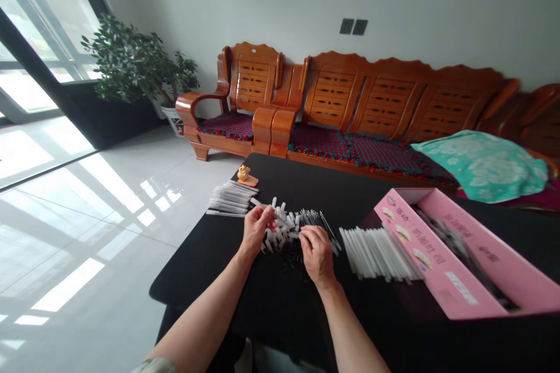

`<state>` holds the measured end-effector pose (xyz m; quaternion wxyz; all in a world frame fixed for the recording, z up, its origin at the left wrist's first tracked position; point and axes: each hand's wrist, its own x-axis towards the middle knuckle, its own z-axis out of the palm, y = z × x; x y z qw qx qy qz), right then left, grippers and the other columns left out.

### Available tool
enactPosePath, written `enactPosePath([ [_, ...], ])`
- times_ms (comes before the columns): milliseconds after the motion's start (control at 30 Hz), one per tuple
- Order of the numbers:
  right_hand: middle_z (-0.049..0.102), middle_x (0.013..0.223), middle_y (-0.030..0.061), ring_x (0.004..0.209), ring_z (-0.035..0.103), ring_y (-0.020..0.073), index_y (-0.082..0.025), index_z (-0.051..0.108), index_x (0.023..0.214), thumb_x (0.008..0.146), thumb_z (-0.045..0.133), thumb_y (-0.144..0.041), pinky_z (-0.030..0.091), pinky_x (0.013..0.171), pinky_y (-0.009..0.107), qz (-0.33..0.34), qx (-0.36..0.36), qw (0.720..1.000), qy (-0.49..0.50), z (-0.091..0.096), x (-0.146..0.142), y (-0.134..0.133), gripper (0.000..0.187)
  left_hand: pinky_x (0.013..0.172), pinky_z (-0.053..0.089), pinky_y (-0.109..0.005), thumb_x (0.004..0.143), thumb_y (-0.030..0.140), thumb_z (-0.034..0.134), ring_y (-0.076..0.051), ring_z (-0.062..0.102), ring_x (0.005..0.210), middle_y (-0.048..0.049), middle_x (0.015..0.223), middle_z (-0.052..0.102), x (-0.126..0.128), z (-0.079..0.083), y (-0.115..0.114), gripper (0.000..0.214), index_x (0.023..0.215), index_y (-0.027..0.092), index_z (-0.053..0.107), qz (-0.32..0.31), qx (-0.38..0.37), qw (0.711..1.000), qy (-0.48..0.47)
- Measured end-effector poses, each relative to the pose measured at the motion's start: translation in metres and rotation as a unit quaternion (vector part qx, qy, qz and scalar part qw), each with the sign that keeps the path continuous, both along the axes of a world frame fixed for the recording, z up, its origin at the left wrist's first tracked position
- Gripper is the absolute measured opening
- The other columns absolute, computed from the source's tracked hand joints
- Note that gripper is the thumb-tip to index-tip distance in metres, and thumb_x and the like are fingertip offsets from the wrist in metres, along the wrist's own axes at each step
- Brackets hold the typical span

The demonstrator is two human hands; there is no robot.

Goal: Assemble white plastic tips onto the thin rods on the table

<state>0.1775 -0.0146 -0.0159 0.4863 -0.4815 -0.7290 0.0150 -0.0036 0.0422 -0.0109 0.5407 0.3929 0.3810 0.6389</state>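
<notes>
Between the hands [255, 229] lie white caps [286, 224], apparently.

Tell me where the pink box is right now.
The pink box is at the head view's right, on the black table, just right of the row of pale tubes.

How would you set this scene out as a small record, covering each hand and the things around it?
Left hand: bare left hand, fingers bent, at the heap's left; grip unclear
Right hand: bare right hand, fingers bent, at its right; grip unclear
Between: heap of short white cylindrical pieces
Nearer: small black pieces
Outer sides: left row of slim whitish tubes; right row of slim whitish tubes
Far right: open pink printed box
Surface: black tabletop
</notes>
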Motion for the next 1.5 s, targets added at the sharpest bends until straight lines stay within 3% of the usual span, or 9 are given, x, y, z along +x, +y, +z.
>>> enactPosePath([
  [200,0.066,0.090,0.0088,0.090,0.060,0.0220,-0.019,0.062,0.079,0.090,0.052,-0.020,0.049,0.085,0.040,-0.103,0.031,0.994,-0.002,-0.003,0.039,0.007,0.015,0.048,0.045,-0.019,0.073,0.047,0.074,-0.009,0.056,0.049,0.0030,0.056,0.058,-0.022,-0.005,0.012,0.038,0.083,0.012,0.062,0.135,-0.019,0.988,-0.074],
  [400,0.064,0.084,0.0082,0.085,0.060,0.0225,-0.020,0.056,0.067,0.082,0.053,-0.016,0.049,0.081,0.039,-0.159,0.015,0.987,-0.025,-0.015,0.059,0.008,0.015,0.046,0.046,-0.020,0.072,0.045,0.077,-0.010,0.057,0.050,0.0007,0.065,0.063,-0.015,-0.004,0.007,0.039,0.088,0.013,0.063,0.037,-0.017,0.997,-0.063],
  [633,0.067,0.094,0.0099,0.092,0.061,0.0232,-0.018,0.065,0.094,0.091,0.051,-0.025,0.048,0.087,0.040,-0.072,0.018,0.997,0.002,0.010,0.018,0.002,0.016,0.042,0.044,-0.021,0.068,0.043,0.081,-0.010,0.055,0.046,-0.0018,0.066,0.064,-0.002,0.003,-0.006,0.037,0.082,0.013,0.065,-0.099,-0.003,0.995,-0.016],
  [867,0.069,0.079,0.0067,0.074,0.064,0.0199,-0.019,0.068,0.085,0.093,0.050,-0.031,0.049,0.069,0.031,0.076,-0.142,0.986,0.047,0.033,-0.026,0.004,0.022,0.045,0.043,-0.022,0.070,0.039,0.080,-0.010,0.053,0.047,-0.0006,0.059,0.060,-0.001,0.003,-0.008,0.034,0.086,0.011,0.070,-0.160,0.018,0.987,-0.022],
  [967,0.066,0.066,0.0028,0.059,0.061,0.0159,-0.018,0.066,0.079,0.089,0.056,-0.039,0.047,0.055,0.026,0.116,-0.265,0.947,0.143,0.032,-0.024,0.002,0.025,0.046,0.041,-0.020,0.074,0.047,0.075,-0.009,0.052,0.049,-0.0012,0.064,0.061,-0.006,0.003,-0.004,0.039,0.092,0.012,0.070,-0.128,0.007,0.990,-0.058],
  [1100,0.068,0.064,0.0022,0.042,0.055,0.0107,-0.015,0.063,0.085,0.082,0.061,-0.053,0.039,0.038,0.020,0.177,-0.425,0.837,0.295,0.033,-0.023,0.000,0.038,0.047,0.040,-0.019,0.076,0.047,0.074,-0.008,0.052,0.051,-0.0052,0.076,0.065,-0.009,0.005,-0.003,0.038,0.088,0.011,0.071,-0.147,0.000,0.987,-0.059],
  [1333,0.060,0.052,-0.0012,0.028,0.033,0.0039,-0.012,0.063,0.090,0.081,0.062,-0.058,0.021,0.030,0.018,0.275,-0.527,0.679,0.430,0.031,-0.035,0.004,0.047,0.044,0.034,-0.020,0.077,0.047,0.073,-0.009,0.049,0.044,-0.0021,0.057,0.057,-0.006,0.009,-0.009,0.038,0.089,0.010,0.073,-0.235,-0.016,0.971,-0.049],
  [1433,0.043,0.044,-0.0096,0.029,0.019,0.0021,-0.014,0.062,0.086,0.079,0.064,-0.057,0.016,0.030,0.018,0.261,-0.525,0.673,0.451,0.026,-0.041,0.005,0.043,0.043,0.033,-0.021,0.078,0.048,0.072,-0.010,0.050,0.042,-0.0010,0.052,0.055,-0.005,0.008,-0.009,0.037,0.080,0.010,0.072,-0.218,-0.016,0.975,-0.036],
  [1500,0.037,0.044,-0.0106,0.031,0.017,0.0026,-0.016,0.061,0.084,0.082,0.060,-0.059,0.014,0.032,0.019,0.222,-0.492,0.730,0.418,0.025,-0.044,0.004,0.043,0.044,0.034,-0.021,0.078,0.046,0.072,-0.010,0.050,0.042,-0.0010,0.050,0.055,-0.004,0.006,-0.008,0.036,0.076,0.010,0.072,-0.194,-0.014,0.981,-0.020],
])
